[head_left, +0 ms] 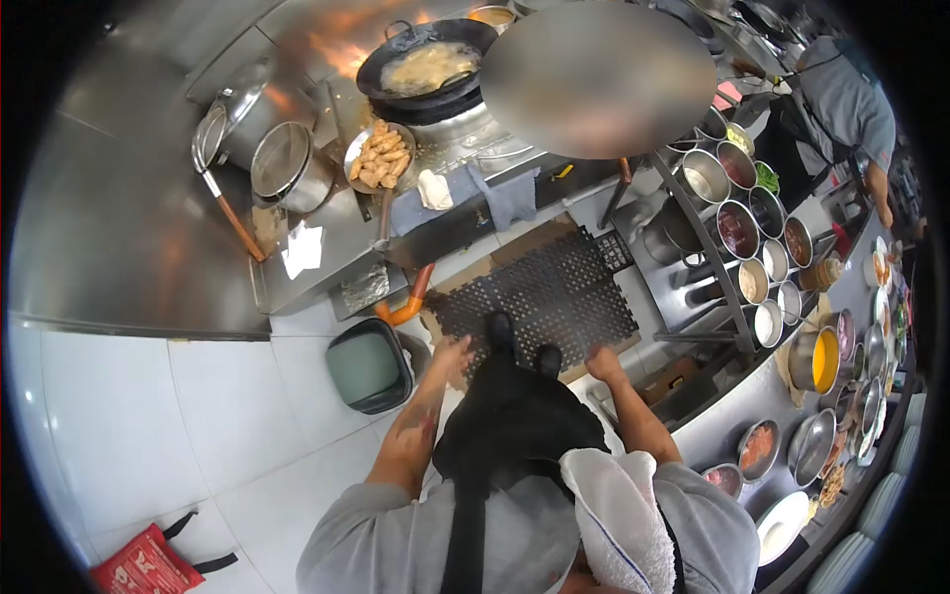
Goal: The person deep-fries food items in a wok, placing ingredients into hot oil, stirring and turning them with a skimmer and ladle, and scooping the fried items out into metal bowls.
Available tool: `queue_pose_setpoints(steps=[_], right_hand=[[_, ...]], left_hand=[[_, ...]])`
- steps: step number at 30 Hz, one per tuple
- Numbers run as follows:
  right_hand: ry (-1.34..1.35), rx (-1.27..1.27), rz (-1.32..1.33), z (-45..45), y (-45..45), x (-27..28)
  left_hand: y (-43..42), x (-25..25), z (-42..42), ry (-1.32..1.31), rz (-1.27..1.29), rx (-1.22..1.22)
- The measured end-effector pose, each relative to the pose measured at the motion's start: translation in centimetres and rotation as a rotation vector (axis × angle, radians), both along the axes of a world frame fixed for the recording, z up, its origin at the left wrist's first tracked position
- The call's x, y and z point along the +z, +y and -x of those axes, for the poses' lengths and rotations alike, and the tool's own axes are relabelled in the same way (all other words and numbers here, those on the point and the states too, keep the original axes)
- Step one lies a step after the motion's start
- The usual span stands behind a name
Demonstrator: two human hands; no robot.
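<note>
My left hand (452, 357) hangs just beside the grey-green bin (368, 364), and my right hand (602, 363) hangs over the far edge of the black floor mat (544, 287), nearest the steel rack (732, 302). I see nothing in either hand. The right fingers look curled together; the left ones are too blurred for me to tell whether they are apart or together.

Beyond the mat, a blue-grey cloth (510, 195) and a crumpled white cloth (433, 190) lie along the counter (341, 233) edge. Just behind, golden-brown pieces (380, 155) fill a shallow round dish; by their colour, I judge that frying done.

The black wok (381, 81) stands on the range with flames beside it. Its pale, frothy contents (428, 67) look unfinished to me, and none of that lot is out yet. Whatever lies right of the wok is blurred from view.

Farther off, the metal pots (735, 229) on the rack hold sauces and cut ingredients, seemingly ready for use. A co-worker (846, 99) stands past them.
</note>
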State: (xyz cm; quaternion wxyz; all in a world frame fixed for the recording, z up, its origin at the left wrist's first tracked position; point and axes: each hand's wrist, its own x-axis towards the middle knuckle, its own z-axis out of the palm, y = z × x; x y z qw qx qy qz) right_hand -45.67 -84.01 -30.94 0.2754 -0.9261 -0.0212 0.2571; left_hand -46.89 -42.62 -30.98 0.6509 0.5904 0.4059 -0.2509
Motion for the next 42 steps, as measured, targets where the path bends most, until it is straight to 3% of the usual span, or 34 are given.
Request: queue_pose_setpoints(steps=[2, 3, 4, 5, 8, 9, 10, 11, 13, 14, 16, 17, 19, 21, 22, 23, 24, 25, 26, 27, 28, 29, 31, 32, 33, 34, 35, 36, 37, 38, 39, 41, 42], right_hand=[[0.031, -0.064, -0.017, 0.4, 0.2, -0.5], [0.051, -0.125, -0.042, 0.6, 0.3, -0.7], [0.109, -0.162, -0.023, 0.6, 0.4, 0.2], [0.097, -0.097, 0.047, 1.0, -0.3, -3.2], [0.147, -0.209, -0.031, 1.6, 0.4, 0.6], [0.200, -0.203, 0.000, 1.2, 0.6, 1.3], [0.239, -0.177, 0.070, 1.3, 0.9, 1.8], [0.246, -0.204, 0.054, 1.0, 1.4, 2.9], [0.181, -0.237, 0.011, 1.1, 1.7, 2.8], [0.219, -0.266, 0.011, 0.3, 2.2, 3.1], [0.209, -0.247, 0.033, -2.1, 3.5, 3.5], [0.202, -0.206, 0.038, -3.3, 4.7, 3.8], [0.257, -0.129, 0.075, -8.0, 7.8, 5.4], [0.064, -0.056, 0.044, -12.0, 10.6, 4.7], [-0.172, -0.070, -0.013, -13.8, 12.2, 3.8], [-0.407, -0.088, -0.067, -15.2, 13.9, 3.2], [-0.560, -0.124, -0.191, -17.1, 15.7, 5.7], [-0.642, -0.152, -0.262, -18.8, 17.2, 7.3], [-0.726, -0.174, -0.329, -20.5, 18.7, 9.0], [-0.471, -0.377, -0.450, -21.4, 19.8, 8.8], [-0.206, -0.562, -0.562, -21.9, 20.4, 8.6], [-0.212, -0.558, -0.575, -22.2, 20.5, 8.2], [0.088, -0.548, -0.481, -23.1, 20.3, 7.9], [-0.047, -0.283, -0.274, -23.3, 19.6, 9.9], [-0.056, -0.256, -0.280, -22.3, 19.6, 12.3], [-0.299, -0.006, -0.028, -20.8, 19.6, 15.0], [-0.459, 0.194, 0.138, -19.3, 19.3, 16.2], [-0.650, 0.367, 0.316, -17.7, 19.0, 17.5], [-0.656, 0.391, 0.310, -16.1, 18.2, 18.0], [-0.459, 0.372, -0.042, -14.7, 17.1, 18.5], [-0.253, 0.350, -0.382, -13.6, 15.8, 19.0], [-0.261, 0.329, -0.300, -9.6, 12.5, 16.3], [-0.177, 0.304, -0.262, -7.7, 10.6, 14.7]], left_hand=[[-2.5, 3.5, -6.6, -0.134, -0.046, 0.054], [-2.0, 3.7, -10.6, -0.182, 0.039, -0.067], [-2.5, 3.7, -14.4, -0.223, 0.082, -0.025], [-3.8, 3.6, -18.2, -0.281, -0.016, 0.134], [-4.8, 1.1, -30.0, -0.509, 0.099, 0.218], [-5.1, -2.2, -34.3, -0.441, 0.128, 0.312], [-5.1, -2.6, -37.0, -0.319, 0.266, 0.225], [-7.4, 1.0, -37.5, -0.139, 0.267, 0.265], [-10.4, 0.2, -38.2, -0.107, 0.169, 0.081], [-11.7, -2.6, -38.3, -0.097, 0.186, 0.063], [-13.2, -9.1, -38.0, -0.532, -0.436, -0.625], [-14.0, -8.2, -35.6, -0.541, -0.634, -0.742], [-13.6, -10.0, -31.6, -0.360, -0.692, -0.993], [-11.7, -11.9, -27.9, -0.374, -0.769, -1.009], [-10.8, -14.2, -27.0, -0.285, -0.734, -1.024], [-10.1, -4.9, -26.8, -0.137, -0.396, -1.030], [-9.7, -3.1, -25.5, -0.187, -0.179, -0.847], [-9.8, 0.6, -24.6, -0.190, -0.203, -0.861], [-10.2, 6.0, -23.5, -0.080, 0.363, -0.451], [-10.9, 9.3, -22.5, 0.037, 0.902, 0.002], [-11.4, 8.8, -22.1, 0.032, 0.890, -0.002], [-11.8, 6.8, -22.2, -0.120, 0.749, 0.077], [-11.8, 4.1, -23.7, -0.294, 0.595, 0.156], [-11.6, 3.1, -24.6, -0.235, 0.535, 0.102], [-11.3, 2.0, -25.2, -0.179, 0.478, 0.056], [-10.8, 0.7, -25.6, -0.177, 0.290, 0.098], [-9.8, -0.2, -26.3, -0.193, 0.287, 0.120], [-8.3, -0.7, -26.7, -0.272, -0.277, -0.335], [-6.8, -0.7, -26.1, -0.313, -0.847, -0.784], [-5.8, 5.6, -24.2, -0.362, -0.847, -0.809], [-3.8, 5.2, -23.0, -0.364, -0.856, -0.778], [0.3, 2.3, -20.1, -0.603, -0.897, -0.857], [1.3, 4.4, -17.4, -0.531, -0.775, -0.896]])
